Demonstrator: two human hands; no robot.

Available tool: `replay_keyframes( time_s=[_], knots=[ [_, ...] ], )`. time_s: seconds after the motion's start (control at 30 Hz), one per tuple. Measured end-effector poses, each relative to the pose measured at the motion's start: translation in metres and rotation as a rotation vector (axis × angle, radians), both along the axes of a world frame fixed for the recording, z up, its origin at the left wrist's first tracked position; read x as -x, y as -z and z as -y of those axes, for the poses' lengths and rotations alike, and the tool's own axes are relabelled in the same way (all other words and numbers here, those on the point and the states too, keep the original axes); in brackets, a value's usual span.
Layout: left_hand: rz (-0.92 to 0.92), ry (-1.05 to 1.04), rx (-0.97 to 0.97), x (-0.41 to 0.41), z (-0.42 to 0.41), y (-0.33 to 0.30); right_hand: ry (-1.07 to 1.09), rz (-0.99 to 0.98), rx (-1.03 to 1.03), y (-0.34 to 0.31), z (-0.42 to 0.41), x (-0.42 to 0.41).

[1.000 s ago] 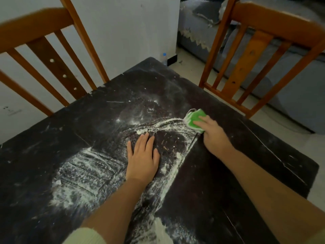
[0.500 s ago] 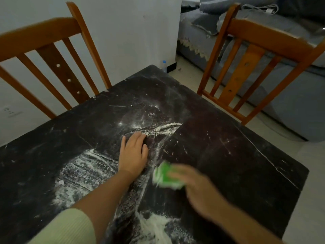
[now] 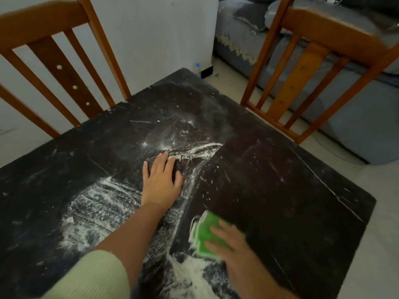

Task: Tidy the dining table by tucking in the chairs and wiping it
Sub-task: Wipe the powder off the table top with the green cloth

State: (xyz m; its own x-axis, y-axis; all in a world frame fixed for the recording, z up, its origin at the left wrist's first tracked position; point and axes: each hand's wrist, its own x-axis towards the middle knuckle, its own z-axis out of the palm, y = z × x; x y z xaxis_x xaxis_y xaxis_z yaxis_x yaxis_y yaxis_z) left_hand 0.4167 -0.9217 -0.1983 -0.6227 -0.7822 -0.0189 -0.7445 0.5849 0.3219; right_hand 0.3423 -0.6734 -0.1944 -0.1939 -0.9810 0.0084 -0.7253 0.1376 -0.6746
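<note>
Landmark: dark, scratched rectangular dining table (image 3: 280,190), seen corner-on, its far corner pointing at the white wall (image 3: 162,39).
Left hand: left hand (image 3: 160,183) lies flat near the table's middle, fingers straight and spread a little, holding nothing; a pale ribbed sleeve (image 3: 95,277) covers the forearm toward the near edge.
Right hand: right hand (image 3: 233,247), motion-blurred, presses down with extended fingers on the green-and-white wiping cloth (image 3: 204,234), close to the table's near edge.
Powder: white powder (image 3: 97,203) is smeared left of the flat hand, in a curved streak just beyond its fingertips, and in a heap by the near edge beside the cloth.
Wiped part: the table's right portion looks dark, with only scattered flecks and thin scratches.
Chairs: a brown slatted wooden chair back (image 3: 54,61) rises against the table's far-left edge; another wooden chair (image 3: 313,67) stands at the far-right edge, touching or nearly so.
Open room: pale floor (image 3: 377,234) runs along the table's right edge; a grey sofa (image 3: 356,117) lies beyond the right chair.
</note>
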Motion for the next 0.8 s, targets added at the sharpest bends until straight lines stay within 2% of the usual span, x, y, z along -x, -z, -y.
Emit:
replay_keyframes(
  time_s=[0.1, 0.13, 0.2, 0.23, 0.3, 0.37, 0.43, 0.53, 0.63, 0.8],
  knots=[
    [0.008, -0.001, -0.005, -0.001, -0.001, -0.001, -0.245, 0.042, 0.051, -0.019, -0.008, -0.027],
    [0.012, -0.002, -0.004, -0.001, -0.001, -0.001, -0.23, 0.001, 0.11, -0.024, 0.0, -0.016],
    [0.019, 0.002, -0.004, -0.001, 0.0, 0.0, -0.024, 0.016, 0.144, -0.037, 0.022, 0.028],
    [0.022, 0.001, -0.003, -0.001, 0.0, 0.001, 0.139, 0.06, 0.149, -0.042, 0.038, 0.056],
    [0.026, 0.0, -0.008, -0.001, 0.001, 0.001, 0.418, 0.021, 0.163, -0.039, 0.068, 0.122],
    [0.033, 0.001, -0.011, -0.001, 0.0, 0.002, 0.607, -0.029, 0.041, -0.03, 0.094, 0.18],
    [0.046, 0.002, -0.005, -0.001, 0.0, 0.002, 0.682, -0.056, -0.006, -0.014, 0.124, 0.209],
    [0.035, -0.005, -0.001, -0.001, 0.0, 0.003, 0.621, -0.128, -0.003, -0.001, 0.171, 0.197],
    [0.023, -0.015, -0.031, -0.001, 0.0, 0.004, 0.389, -0.112, 0.018, 0.0, 0.191, 0.156],
    [-0.202, -0.062, -0.128, -0.004, -0.002, -0.004, -0.031, -0.103, 0.068, 0.008, 0.136, 0.058]
  ],
)
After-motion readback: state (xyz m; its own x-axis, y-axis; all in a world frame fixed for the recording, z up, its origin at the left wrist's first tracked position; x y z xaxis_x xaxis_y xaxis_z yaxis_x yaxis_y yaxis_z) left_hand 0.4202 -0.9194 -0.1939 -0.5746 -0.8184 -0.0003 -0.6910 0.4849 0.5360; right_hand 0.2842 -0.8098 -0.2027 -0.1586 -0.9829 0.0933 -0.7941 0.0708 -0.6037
